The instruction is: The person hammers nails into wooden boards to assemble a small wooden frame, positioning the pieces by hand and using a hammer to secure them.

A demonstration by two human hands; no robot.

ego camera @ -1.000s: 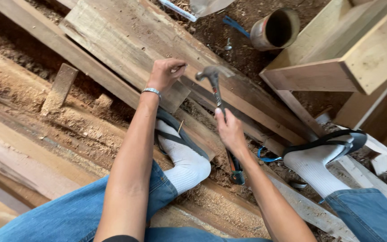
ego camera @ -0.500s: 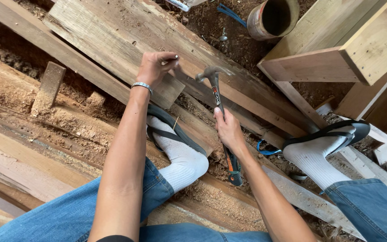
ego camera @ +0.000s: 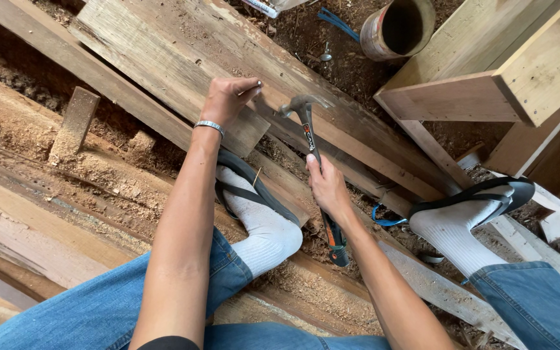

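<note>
One claw hammer, one nail, two hands over stacked planks.

Several weathered planks (ego camera: 163, 58) lie slanting across the sawdust, with one rusty can (ego camera: 396, 27) on the dirt beyond and a white packet (only a corner shows) at the top edge. The claw hammer (ego camera: 312, 146) runs near upright in view, head away from the person, grip end towards them; the right hand (ego camera: 327, 188) is wrapped around its handle. The left hand (ego camera: 227, 98) pinches one nail (ego camera: 258, 83) on the plank, just beside the hammerhead.

Left hand (ego camera: 225, 100) pinched, arm outstretched; right hand (ego camera: 326, 188) fisted grip, wrist cocked.
</note>
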